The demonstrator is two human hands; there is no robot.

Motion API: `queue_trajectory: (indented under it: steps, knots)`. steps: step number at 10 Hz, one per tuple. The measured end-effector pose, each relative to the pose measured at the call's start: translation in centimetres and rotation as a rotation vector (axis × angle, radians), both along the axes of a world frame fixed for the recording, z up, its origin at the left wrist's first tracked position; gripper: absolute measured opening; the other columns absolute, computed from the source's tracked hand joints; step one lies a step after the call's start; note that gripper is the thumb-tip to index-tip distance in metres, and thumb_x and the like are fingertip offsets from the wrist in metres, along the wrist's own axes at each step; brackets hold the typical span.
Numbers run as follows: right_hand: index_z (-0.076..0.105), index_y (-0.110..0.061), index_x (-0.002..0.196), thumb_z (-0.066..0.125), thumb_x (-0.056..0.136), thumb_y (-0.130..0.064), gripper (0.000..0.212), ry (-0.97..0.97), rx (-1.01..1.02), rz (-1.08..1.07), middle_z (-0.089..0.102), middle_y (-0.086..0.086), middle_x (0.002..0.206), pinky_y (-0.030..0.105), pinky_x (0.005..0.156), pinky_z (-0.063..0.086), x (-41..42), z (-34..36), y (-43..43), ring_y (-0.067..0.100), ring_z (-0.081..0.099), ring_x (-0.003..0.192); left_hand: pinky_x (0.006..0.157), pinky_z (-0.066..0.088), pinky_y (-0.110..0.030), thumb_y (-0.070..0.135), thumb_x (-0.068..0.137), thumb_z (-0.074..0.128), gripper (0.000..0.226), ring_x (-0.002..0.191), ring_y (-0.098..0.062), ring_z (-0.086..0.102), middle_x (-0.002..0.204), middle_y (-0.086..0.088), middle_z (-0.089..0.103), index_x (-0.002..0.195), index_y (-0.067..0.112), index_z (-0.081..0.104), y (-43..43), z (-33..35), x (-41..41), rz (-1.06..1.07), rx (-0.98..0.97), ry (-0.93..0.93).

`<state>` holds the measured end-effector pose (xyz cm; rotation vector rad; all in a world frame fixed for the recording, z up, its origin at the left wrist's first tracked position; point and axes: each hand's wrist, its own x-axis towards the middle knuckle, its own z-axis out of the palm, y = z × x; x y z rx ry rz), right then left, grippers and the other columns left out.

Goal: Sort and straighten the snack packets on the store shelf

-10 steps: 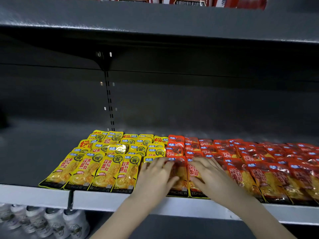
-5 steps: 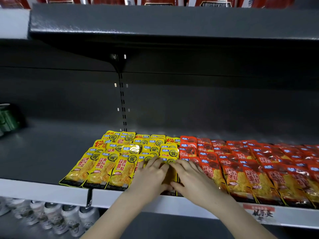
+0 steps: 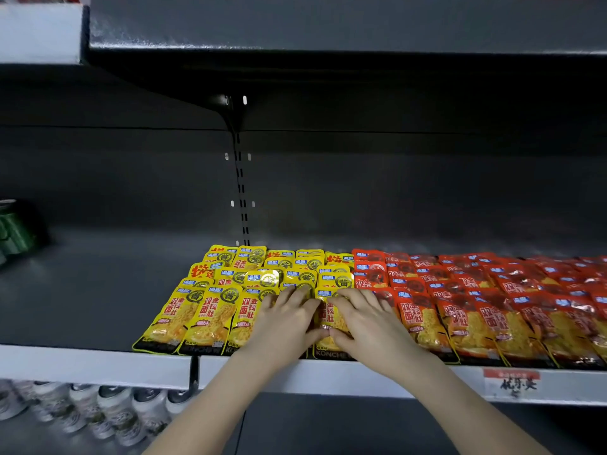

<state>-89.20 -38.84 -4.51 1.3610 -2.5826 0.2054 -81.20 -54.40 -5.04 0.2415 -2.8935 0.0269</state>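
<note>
Pressing down on a front-row yellow packet (image 3: 330,318), a person's left hand (image 3: 285,320) and right hand (image 3: 368,320) lie side by side on the dark grey metal shelf (image 3: 82,290). The fingers (image 3: 297,295) of both hands are stretched nearly flat over the glossy foil, and the thumbs meet low on the packet. Whether the thumbs nip the wrapper or only rest on it is hard to make out.

The packet sits at the shelf's front lip, its black bottom band lettered KONCHEW. To its left the yellow packets (image 3: 210,310) lie in overlapping rows, flat oblong pouches with crinkled, shiny skins. Several in the back rows sit skewed. Touching them on the right, the red packets (image 3: 476,310) of the same shape run in slanting rows to the frame's edge.

A pale, smooth front rail (image 3: 98,366) carries a price label (image 3: 512,382) with a red strip. Below it stand round silver-topped cans (image 3: 115,408), blurred. Green cans (image 3: 13,231) stand at the far left of the shelf. A slotted steel upright (image 3: 241,192) climbs the back panel to the upper shelf (image 3: 328,24).
</note>
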Motion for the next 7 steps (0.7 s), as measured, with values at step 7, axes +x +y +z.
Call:
queue_trajectory:
  steps: [7]
  knots:
    - [0.046,-0.027,0.132,0.040,0.096,-0.035,0.037,-0.089,-0.110,-0.110,0.047,-0.003,0.131,0.041,0.097,0.036,1.8,2.0,0.6,0.021,0.045,0.121,0.105,0.027,-0.042,0.040,0.095,0.040,0.041,0.135,-0.018,0.027,0.141,0.008,0.041,0.134,0.028,0.041,1.3,0.4,0.5,0.023,0.146,0.176]
